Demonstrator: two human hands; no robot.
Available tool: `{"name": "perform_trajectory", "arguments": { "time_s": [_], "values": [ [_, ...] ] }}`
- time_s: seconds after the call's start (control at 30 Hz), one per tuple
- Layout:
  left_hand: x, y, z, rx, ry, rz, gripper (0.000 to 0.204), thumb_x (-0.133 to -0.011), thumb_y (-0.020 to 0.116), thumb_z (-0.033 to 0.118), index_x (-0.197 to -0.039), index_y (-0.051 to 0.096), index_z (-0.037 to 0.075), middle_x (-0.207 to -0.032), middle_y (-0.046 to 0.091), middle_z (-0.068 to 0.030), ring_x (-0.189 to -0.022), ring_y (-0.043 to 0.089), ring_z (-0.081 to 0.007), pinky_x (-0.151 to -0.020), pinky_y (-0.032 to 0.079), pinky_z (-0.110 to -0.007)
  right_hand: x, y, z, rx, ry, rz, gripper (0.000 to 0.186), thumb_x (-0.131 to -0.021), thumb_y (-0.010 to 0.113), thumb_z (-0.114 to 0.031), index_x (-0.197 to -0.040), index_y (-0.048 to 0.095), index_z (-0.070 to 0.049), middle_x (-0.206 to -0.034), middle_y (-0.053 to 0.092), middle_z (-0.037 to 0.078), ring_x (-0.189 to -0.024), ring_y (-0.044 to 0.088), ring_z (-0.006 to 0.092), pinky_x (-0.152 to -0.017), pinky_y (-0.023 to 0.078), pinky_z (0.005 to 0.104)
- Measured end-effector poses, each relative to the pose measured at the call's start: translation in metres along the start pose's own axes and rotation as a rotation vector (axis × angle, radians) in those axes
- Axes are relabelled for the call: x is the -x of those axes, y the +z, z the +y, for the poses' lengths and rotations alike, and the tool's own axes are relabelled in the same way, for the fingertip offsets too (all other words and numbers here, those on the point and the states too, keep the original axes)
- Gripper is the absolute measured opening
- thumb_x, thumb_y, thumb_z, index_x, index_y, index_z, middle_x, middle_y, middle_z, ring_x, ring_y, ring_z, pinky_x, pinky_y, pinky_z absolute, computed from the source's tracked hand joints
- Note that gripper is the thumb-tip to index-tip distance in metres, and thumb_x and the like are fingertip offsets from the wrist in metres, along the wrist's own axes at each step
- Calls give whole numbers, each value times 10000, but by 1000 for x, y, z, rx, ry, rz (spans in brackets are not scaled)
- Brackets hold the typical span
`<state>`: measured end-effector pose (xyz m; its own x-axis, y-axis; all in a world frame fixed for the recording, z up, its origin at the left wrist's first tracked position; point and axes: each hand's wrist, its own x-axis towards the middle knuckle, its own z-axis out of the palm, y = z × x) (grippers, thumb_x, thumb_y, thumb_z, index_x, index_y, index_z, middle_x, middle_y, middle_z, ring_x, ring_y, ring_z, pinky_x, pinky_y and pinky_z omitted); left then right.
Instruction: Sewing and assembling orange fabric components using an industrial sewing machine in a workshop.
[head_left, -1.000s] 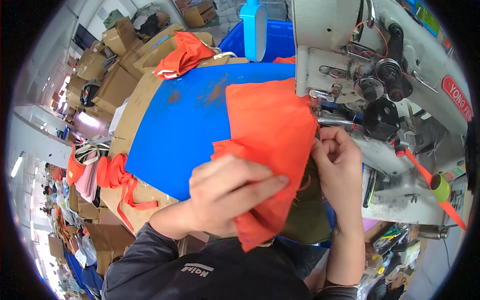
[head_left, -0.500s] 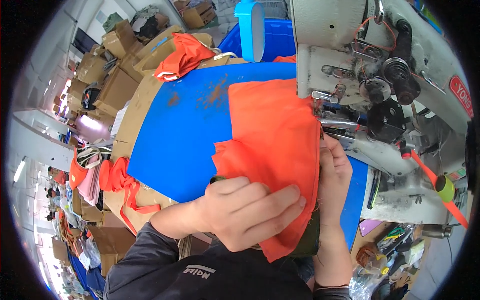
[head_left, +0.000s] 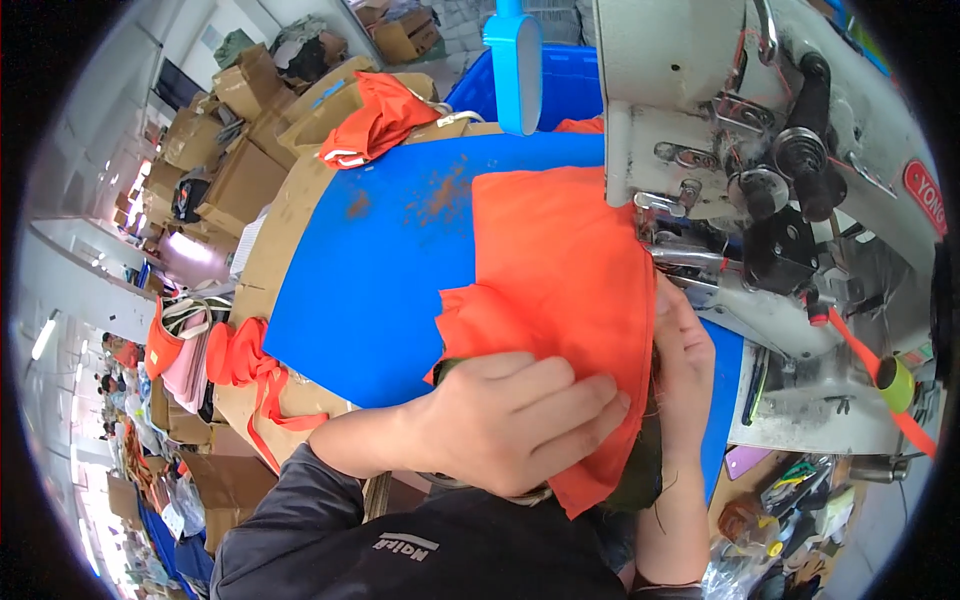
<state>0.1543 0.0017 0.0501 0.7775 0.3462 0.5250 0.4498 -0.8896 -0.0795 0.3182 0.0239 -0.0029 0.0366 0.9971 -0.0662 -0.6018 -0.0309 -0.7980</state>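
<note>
An orange fabric piece (head_left: 555, 250) lies over the blue work surface, its upper right edge under the sewing machine's (head_left: 700, 190) needle area. Its lower part hangs toward me, with dark green fabric (head_left: 640, 475) showing beneath. My left hand (head_left: 525, 420) rests on the lower part of the orange fabric, fingers curled and closed on a fold of it. Along the right edge, just below the machine's foot, my right hand (head_left: 685, 340) pinches the fabric border; some of its fingertips are hidden. Loose threads hang by this edge.
Blue board (head_left: 370, 270) covers the table, with brown dust on it. An orange bag (head_left: 375, 120) lies at the far edge by a blue crate (head_left: 570, 85). Orange straps (head_left: 240, 355) hang at left. A light blue hanging object (head_left: 515, 75) and cardboard boxes (head_left: 240, 175) stand beyond.
The whole view has shifted slightly, so everything sits a little farther right. My left hand has slid slightly rightward over the fabric; both hands keep their hold.
</note>
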Motion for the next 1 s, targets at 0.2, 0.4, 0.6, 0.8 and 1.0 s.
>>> {"name": "perform_trajectory", "arguments": {
  "time_s": [0.2, 0.4, 0.6, 0.8, 1.0],
  "values": [
    [0, -18, -19, 174, -430, 216, 222, -884, 641, 226, -938, 730, 30, -908, 684, -106, -750, 625, -168, -578, 433, -272, 5, -9, -2, 21, 36, -115, 274, -1007, 528, -107, -1242, 568, 27, -1086, 692, 81, -941, 628, 82, -821, 478, 217],
    [-4, -8, -8, 18, -96, 58, 322, -694, 650, 176, -961, 720, 11, -1082, 699, -139, -655, 554, -123, -512, 384, -238, 2, -8, 6, 31, -50, -63, 259, -1013, 505, -88, -1228, 571, 40, -1074, 689, 76, -939, 630, 80, -816, 481, 211],
    [-1, 13, 5, -58, 12, 34, 409, -628, 588, 173, -978, 707, -3, -1101, 686, -136, -588, 458, -83, -472, 336, -204, -1, -14, 8, 217, -102, -92, 303, -1020, 495, -139, -1255, 559, 41, -1179, 640, 59, -1029, 593, 86, -915, 458, 236],
    [5, 22, -5, -73, 35, 61, 413, -616, 596, 169, -980, 700, 7, -1114, 678, -109, -622, 476, -88, -481, 344, -203, -3, -11, 2, 280, -93, -38, 279, -1004, 506, -83, -1249, 564, 37, -1112, 659, 49, -973, 598, 71, -872, 458, 221],
    [11, 26, -8, -62, 24, 79, 392, -619, 598, 176, -961, 699, 15, -1127, 673, -89, -635, 491, -93, -488, 356, -208, 12, -11, -9, 354, -93, -16, 278, -965, 523, 20, -1240, 555, 39, -1010, 695, 50, -878, 616, 50, -792, 469, 197]
  ]
}}
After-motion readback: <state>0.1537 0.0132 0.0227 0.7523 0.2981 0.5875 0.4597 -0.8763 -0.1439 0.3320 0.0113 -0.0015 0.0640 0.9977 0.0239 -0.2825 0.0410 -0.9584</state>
